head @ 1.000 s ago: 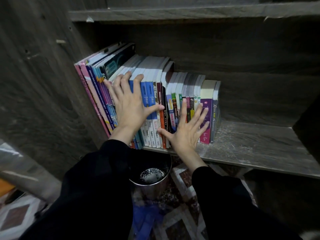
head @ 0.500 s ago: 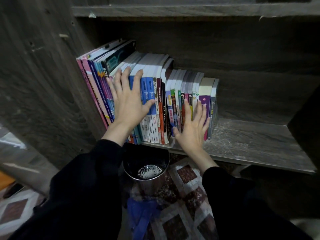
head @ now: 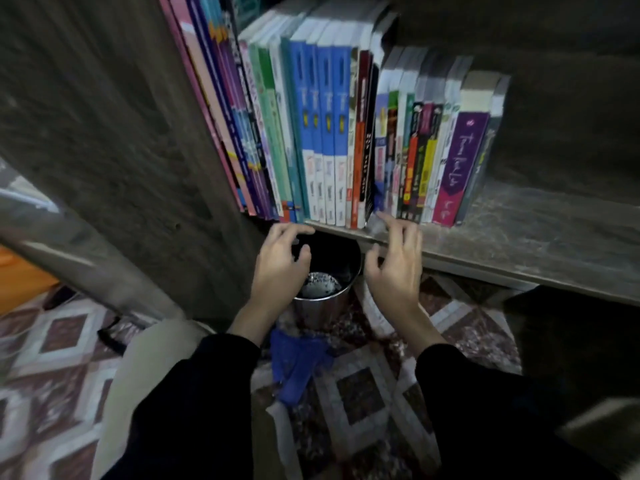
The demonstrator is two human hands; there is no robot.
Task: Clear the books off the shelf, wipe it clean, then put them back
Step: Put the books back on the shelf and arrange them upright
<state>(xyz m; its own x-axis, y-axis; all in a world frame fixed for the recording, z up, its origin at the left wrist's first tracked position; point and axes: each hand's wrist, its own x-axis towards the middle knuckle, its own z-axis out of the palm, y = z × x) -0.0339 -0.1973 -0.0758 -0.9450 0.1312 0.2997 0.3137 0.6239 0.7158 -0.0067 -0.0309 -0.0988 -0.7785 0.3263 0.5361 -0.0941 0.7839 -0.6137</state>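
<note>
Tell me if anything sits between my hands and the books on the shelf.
Nothing visible does. The left hand and right hand hang empty at the front edge of the shelf, above a metal bucket, with open space up to the books.

Row of colourful books (head: 332,133) upright, leaning left, on dusty wooden shelf (head: 540,233)

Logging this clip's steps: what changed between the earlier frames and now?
Both hands came off the books and dropped. The left hand now hangs over the metal bucket, and the right hand is at the front edge of the shelf. Their fingers are loosely curled, holding nothing. The books stayed upright in their row; bucket and blue cloth remain on the floor.
</note>
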